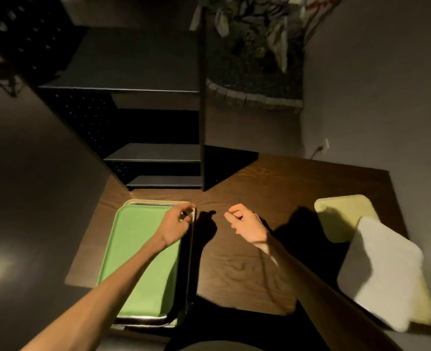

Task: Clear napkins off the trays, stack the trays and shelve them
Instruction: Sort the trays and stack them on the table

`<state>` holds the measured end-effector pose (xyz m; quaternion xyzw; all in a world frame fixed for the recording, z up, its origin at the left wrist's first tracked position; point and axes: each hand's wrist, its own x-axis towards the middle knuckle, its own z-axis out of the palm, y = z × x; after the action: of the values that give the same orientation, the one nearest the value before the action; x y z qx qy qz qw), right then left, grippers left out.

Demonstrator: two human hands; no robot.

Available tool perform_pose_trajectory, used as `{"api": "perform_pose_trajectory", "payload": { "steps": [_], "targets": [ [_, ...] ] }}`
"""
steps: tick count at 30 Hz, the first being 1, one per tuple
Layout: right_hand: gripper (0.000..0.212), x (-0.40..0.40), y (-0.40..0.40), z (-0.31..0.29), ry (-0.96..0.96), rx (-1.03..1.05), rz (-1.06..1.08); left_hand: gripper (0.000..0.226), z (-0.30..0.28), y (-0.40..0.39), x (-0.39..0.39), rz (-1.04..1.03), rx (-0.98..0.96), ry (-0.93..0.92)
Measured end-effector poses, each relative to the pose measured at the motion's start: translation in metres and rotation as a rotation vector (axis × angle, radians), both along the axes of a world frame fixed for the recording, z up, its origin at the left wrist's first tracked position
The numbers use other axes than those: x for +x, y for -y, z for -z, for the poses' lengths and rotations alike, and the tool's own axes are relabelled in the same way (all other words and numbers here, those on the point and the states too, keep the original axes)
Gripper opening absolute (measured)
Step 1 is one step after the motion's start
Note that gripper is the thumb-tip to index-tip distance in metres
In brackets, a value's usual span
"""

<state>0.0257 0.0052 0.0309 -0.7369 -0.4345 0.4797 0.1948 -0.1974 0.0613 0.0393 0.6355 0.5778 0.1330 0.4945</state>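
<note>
A green tray (143, 254) lies on top of a stack at the table's left, with a black tray rim and a cream tray rim (158, 202) showing beneath it. My left hand (177, 222) rests on the stack's far right corner, fingers pinched on the green tray's rim. My right hand (244, 224) hovers over bare wood just right of the stack, fingers loosely curled and holding nothing. At the table's right lies a pale yellow tray (335, 211). A white napkin (384, 272) covers its near half.
The wooden table (239, 269) ends near my body. A dark metal shelf unit (156, 153) with several shelves stands at the table's far left edge. A planter with leaves (254, 72) sits behind, beside a grey wall at the right.
</note>
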Motion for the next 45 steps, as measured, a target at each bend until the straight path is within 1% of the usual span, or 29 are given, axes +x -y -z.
{"api": "perform_pose_trajectory", "payload": {
  "steps": [2, 3, 7, 15, 20, 23, 26, 29, 31, 34, 35, 36, 37, 38, 39, 40, 41, 43, 45],
  "targets": [
    [0.045, 0.029, 0.014, -0.001, -0.017, 0.008, 0.053, 0.036, 0.0, 0.003, 0.028, 0.052, -0.013, 0.002],
    [0.045, 0.044, 0.02, 0.0, -0.02, 0.011, 0.078, 0.037, 0.0, 0.004, 0.043, 0.082, -0.02, 0.003],
    [0.029, 0.1, 0.049, -0.003, -0.086, 0.004, 0.227, 0.04, 0.0, 0.013, 0.103, 0.202, -0.035, -0.019],
    [0.028, 0.201, 0.122, 0.014, -0.167, 0.041, 0.503, 0.04, 0.012, 0.046, 0.216, 0.392, -0.103, -0.083],
    [0.009, 0.25, 0.169, 0.033, -0.185, 0.035, 0.667, 0.035, 0.025, 0.076, 0.279, 0.433, -0.17, -0.141],
    [0.005, 0.275, 0.194, 0.049, -0.17, 0.033, 0.772, 0.029, 0.032, 0.095, 0.311, 0.453, -0.205, -0.159],
    [0.015, 0.297, 0.219, 0.064, -0.15, -0.021, 0.809, 0.027, 0.042, 0.11, 0.337, 0.492, -0.245, -0.182],
    [0.026, 0.314, 0.245, 0.076, -0.02, -0.074, 0.878, 0.027, 0.05, 0.122, 0.358, 0.507, -0.357, -0.207],
    [0.029, 0.324, 0.262, 0.082, 0.085, -0.112, 0.925, 0.026, 0.055, 0.131, 0.369, 0.493, -0.459, -0.207],
    [0.032, 0.336, 0.289, 0.09, 0.231, -0.193, 0.924, 0.023, 0.061, 0.143, 0.377, 0.505, -0.56, -0.218],
    [0.029, 0.339, 0.295, 0.095, 0.314, -0.147, 0.945, 0.022, 0.064, 0.147, 0.379, 0.526, -0.579, -0.224],
    [0.022, 0.339, 0.299, 0.104, 0.343, -0.057, 1.031, 0.021, 0.068, 0.151, 0.381, 0.552, -0.587, -0.241],
    [0.016, 0.339, 0.304, 0.116, 0.28, 0.009, 1.022, 0.021, 0.07, 0.155, 0.383, 0.579, -0.587, -0.269],
    [0.018, 0.341, 0.308, 0.122, 0.266, 0.059, 1.041, 0.022, 0.072, 0.159, 0.387, 0.595, -0.586, -0.295],
    [0.029, 0.342, 0.31, 0.118, 0.178, 0.038, 1.138, 0.024, 0.074, 0.163, 0.39, 0.597, -0.589, -0.313],
    [0.043, 0.346, 0.308, 0.104, 0.169, -0.047, 1.197, 0.025, 0.077, 0.167, 0.394, 0.59, -0.593, -0.324],
    [0.051, 0.349, 0.309, 0.099, 0.23, -0.103, 1.193, 0.025, 0.078, 0.17, 0.398, 0.58, -0.598, -0.335],
    [0.059, 0.354, 0.312, 0.104, 0.159, -0.198, 1.169, 0.024, 0.078, 0.175, 0.403, 0.56, -0.609, -0.347],
    [0.069, 0.359, 0.314, 0.107, 0.084, -0.239, 1.166, 0.024, 0.08, 0.177, 0.406, 0.555, -0.604, -0.346]
  ]
}}
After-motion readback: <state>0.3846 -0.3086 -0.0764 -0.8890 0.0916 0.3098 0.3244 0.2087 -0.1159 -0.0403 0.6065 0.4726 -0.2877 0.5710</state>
